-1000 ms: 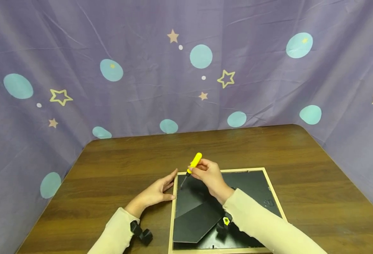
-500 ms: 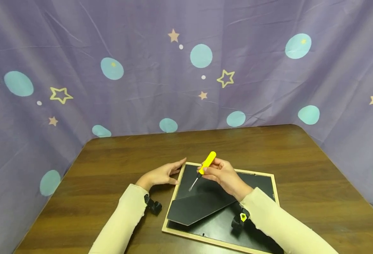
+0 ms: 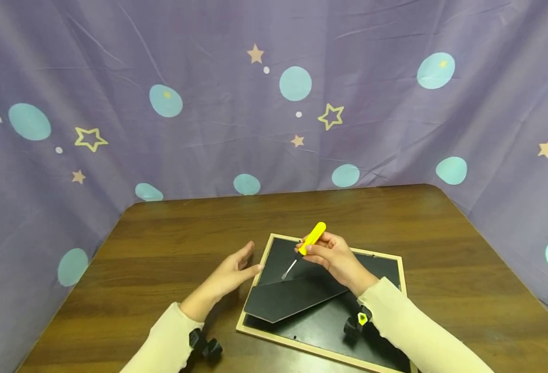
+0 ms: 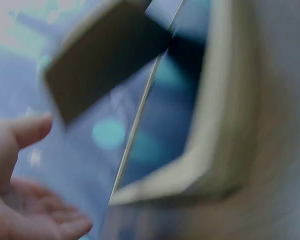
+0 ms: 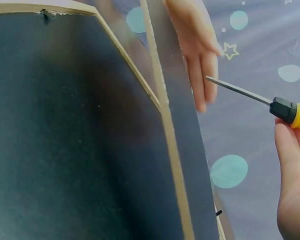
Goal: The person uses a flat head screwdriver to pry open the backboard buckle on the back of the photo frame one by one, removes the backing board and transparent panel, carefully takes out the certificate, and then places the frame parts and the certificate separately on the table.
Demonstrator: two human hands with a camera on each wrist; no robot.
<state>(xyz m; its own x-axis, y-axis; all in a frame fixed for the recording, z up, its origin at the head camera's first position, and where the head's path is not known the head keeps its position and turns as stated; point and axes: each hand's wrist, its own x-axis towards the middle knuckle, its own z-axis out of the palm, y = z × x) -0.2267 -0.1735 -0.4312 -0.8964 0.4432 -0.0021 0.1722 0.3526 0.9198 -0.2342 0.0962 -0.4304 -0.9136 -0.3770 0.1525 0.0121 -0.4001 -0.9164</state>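
A picture frame (image 3: 274, 339) lies back side up on the table, with a pale wooden rim and a black backing. Its black stand flap (image 3: 287, 300) is raised at an angle from the backing. My right hand (image 3: 336, 259) holds a screwdriver (image 3: 314, 238) by its yellow handle; the bare metal shank (image 5: 240, 91) points down over the flap and seems clear of it. Beside the frame's left rim is my left hand (image 3: 224, 277), fingers spread and thumb near the edge; whether the thumb touches cannot be told. The left wrist view is blurred, showing the flap (image 4: 100, 65) standing up.
The brown wooden table (image 3: 185, 223) extends around the frame on all sides. Behind it hangs a purple curtain (image 3: 218, 129) with stars and blue spots. Black wrist cameras sit under both sleeves, the right one (image 3: 353, 326) over the frame.
The frame has turned on the table. My right hand has moved right with the screwdriver, away from the left rim. My left hand followed the frame's corner, then drew back left and down.
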